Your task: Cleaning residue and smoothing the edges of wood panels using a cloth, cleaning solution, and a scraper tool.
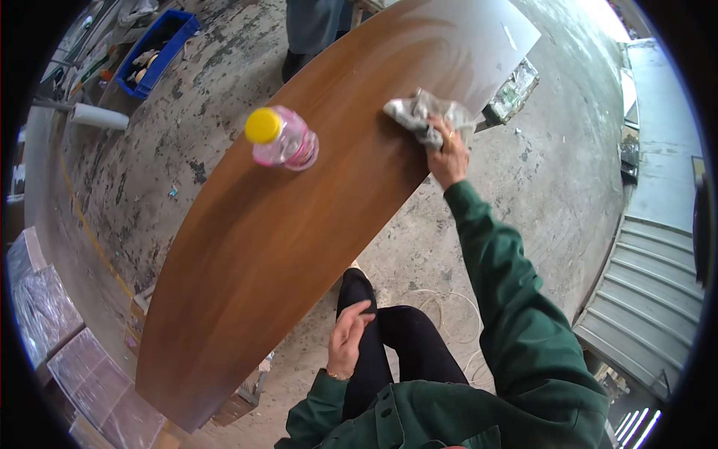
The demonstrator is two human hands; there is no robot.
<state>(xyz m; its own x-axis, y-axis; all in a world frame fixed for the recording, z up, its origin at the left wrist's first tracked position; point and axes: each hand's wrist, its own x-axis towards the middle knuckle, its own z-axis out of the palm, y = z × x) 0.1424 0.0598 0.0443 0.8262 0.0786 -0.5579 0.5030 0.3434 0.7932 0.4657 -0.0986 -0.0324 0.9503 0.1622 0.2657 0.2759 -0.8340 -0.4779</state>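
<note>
A long brown wooden tabletop [292,232] with curved sides stretches from the lower left to the upper right. My right hand [449,153] presses a crumpled grey-white rag [419,116] onto its surface near the right edge, fingers bunched in the cloth. Hazy streaks mark the wood beyond the rag. Close to the far edge stands a clear pinkish plastic bottle [295,146] with a yellow cap. My left hand [349,337] hangs in front of my leg, off the board, its fingers loosely apart with nothing in them.
Beyond the board, a person's trousered leg [310,26] stands by the far edge. A blue crate [161,56] sits at the upper left, near a white roll [99,117]. Plastic-wrapped boxes [93,374] are stacked at the lower left. A pale hose [464,299] lies coiled on the floor.
</note>
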